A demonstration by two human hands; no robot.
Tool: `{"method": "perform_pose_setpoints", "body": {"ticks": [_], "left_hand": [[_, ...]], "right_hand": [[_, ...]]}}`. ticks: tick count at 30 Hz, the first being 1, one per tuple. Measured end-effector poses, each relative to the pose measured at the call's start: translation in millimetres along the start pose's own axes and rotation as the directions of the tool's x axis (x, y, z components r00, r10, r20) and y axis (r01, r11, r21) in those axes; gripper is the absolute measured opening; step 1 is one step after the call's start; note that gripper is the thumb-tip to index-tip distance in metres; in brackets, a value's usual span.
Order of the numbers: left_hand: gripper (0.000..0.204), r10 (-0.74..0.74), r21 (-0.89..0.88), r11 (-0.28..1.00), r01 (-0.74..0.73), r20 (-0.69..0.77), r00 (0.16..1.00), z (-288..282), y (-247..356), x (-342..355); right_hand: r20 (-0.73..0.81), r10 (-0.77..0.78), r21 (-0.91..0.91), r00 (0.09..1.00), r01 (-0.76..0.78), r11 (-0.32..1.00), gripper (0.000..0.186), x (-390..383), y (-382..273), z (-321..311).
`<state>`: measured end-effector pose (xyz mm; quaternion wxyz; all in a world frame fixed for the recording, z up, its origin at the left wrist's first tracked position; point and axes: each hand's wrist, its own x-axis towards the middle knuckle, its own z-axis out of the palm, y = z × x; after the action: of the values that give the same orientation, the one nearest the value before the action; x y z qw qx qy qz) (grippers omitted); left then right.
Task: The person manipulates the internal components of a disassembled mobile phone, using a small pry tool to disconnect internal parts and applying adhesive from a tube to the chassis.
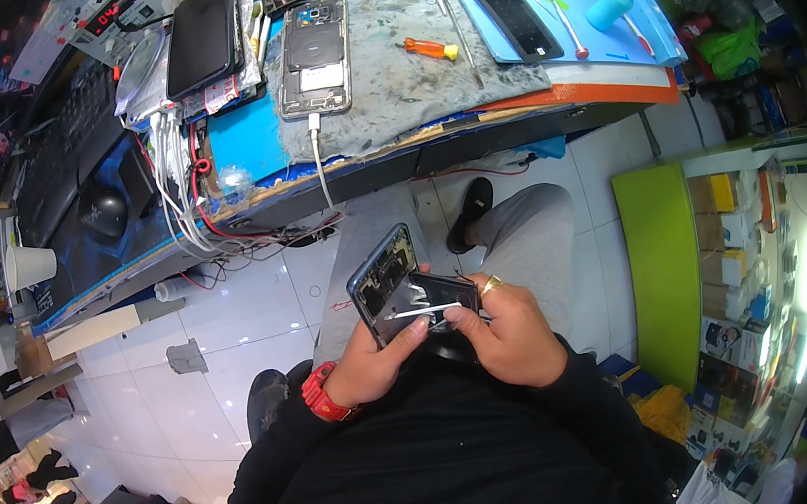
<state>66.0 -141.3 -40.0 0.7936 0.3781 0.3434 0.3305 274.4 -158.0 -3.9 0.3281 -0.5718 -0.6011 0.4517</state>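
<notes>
Above my lap, my left hand (pixel 373 364) is closed on an opened phone (pixel 384 280), its inner side showing and its frame tilted up. My right hand (pixel 517 331) wears a ring and grips a dark flat panel (pixel 450 289) beside the phone's lower part. A thin white strip (pixel 423 311) lies across the two parts, near both thumbs; whether a thumb pinches it I cannot tell. Part of the panel is hidden by my right fingers.
A workbench (pixel 544 84) spans the far side. On it are an opened phone (pixel 313 57) with a white cable (pixel 318 152), a dark phone (pixel 202 37), an orange screwdriver (pixel 429 48) and blue bottles (pixel 615 4). A green-sided display cabinet (pixel 660 276) stands at right.
</notes>
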Motion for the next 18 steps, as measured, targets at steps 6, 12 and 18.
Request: {"method": "perform_pose_setpoints", "body": {"ticks": [6,12,18], "left_hand": [[0.044,-0.092,-0.04,0.995,0.092,0.001,0.996,-12,0,-6],[0.046,-0.138,-0.127,0.983,0.136,-0.009,0.99,-12,12,7],[0.044,-0.151,-0.304,0.936,0.176,0.103,0.983,-14,17,9]], "right_hand": [[0.06,0.108,0.277,0.992,-0.12,0.953,0.019,3,12,-8],[0.211,0.203,0.561,0.956,-0.288,0.776,0.022,5,12,-22],[0.287,0.184,0.637,0.94,-0.331,0.696,0.026,7,10,-34]]}}
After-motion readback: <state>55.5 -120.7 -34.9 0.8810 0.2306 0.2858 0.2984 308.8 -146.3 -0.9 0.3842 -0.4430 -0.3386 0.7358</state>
